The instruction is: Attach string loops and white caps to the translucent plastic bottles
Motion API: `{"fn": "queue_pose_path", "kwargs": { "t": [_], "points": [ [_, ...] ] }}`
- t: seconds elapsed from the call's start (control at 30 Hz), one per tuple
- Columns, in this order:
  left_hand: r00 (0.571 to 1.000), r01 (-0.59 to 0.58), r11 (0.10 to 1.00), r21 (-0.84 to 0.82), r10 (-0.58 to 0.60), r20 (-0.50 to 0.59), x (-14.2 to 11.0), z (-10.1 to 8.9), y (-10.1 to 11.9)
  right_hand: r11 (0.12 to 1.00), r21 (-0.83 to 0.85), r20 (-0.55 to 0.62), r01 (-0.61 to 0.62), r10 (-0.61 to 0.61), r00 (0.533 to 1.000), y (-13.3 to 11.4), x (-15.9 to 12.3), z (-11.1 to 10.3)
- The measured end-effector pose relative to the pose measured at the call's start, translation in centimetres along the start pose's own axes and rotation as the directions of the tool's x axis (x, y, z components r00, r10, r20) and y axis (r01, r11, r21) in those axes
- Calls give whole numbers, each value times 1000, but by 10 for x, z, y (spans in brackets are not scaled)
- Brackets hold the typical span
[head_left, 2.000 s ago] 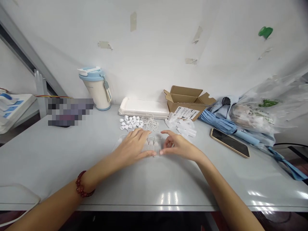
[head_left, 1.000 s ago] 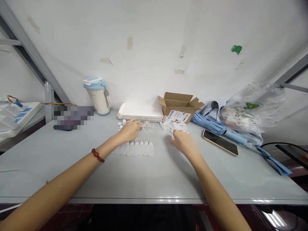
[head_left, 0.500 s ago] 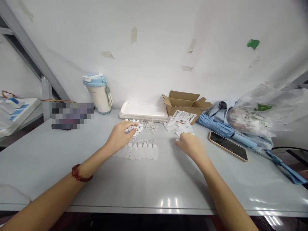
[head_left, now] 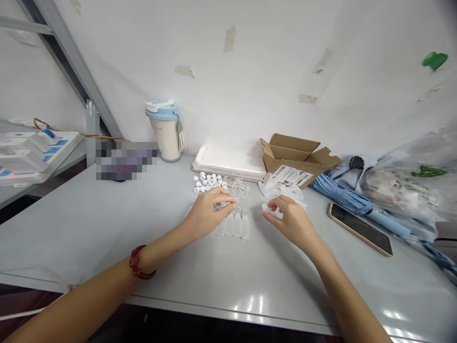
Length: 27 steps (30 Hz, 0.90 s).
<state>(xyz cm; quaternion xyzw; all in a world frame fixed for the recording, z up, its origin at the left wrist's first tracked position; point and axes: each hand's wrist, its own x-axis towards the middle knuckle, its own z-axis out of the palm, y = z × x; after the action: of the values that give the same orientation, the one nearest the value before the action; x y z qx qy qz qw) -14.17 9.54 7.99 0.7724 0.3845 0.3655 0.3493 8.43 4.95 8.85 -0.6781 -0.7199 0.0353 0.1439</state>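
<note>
My left hand pinched a thin cord, my right hand gripped a white plastic piece, white plastic tubes just between them

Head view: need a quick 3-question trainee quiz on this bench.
1. True or false: the red bead bracelet is on the right hand.
2. Multiple choice: what lies right beside the phone?
A. a blue-lidded tumbler
B. a folded blue umbrella
C. a cardboard box
3. Fill in the blank: the pile of small white caps lies in front of a stack of white ____.

Key:
1. False, it is on the left hand.
2. B
3. trays
</note>
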Motion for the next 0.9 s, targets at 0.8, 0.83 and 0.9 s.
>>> {"fn": "queue_pose_path", "kwargs": {
  "t": [0.8,0.83,0.9],
  "points": [
    [986,73,992,-105,-56,154,-3,7,1,879,-58,-327,473,-464,823,-30,-15,30],
    [986,78,991,-109,-60,157,-3,7,2,876,-59,-334,479,-469,817,-30,-15,30],
    [984,96,987,-126,-76,159,-3,6,3,870,-47,-364,490,-472,803,-31,-16,30]
  ]
}}
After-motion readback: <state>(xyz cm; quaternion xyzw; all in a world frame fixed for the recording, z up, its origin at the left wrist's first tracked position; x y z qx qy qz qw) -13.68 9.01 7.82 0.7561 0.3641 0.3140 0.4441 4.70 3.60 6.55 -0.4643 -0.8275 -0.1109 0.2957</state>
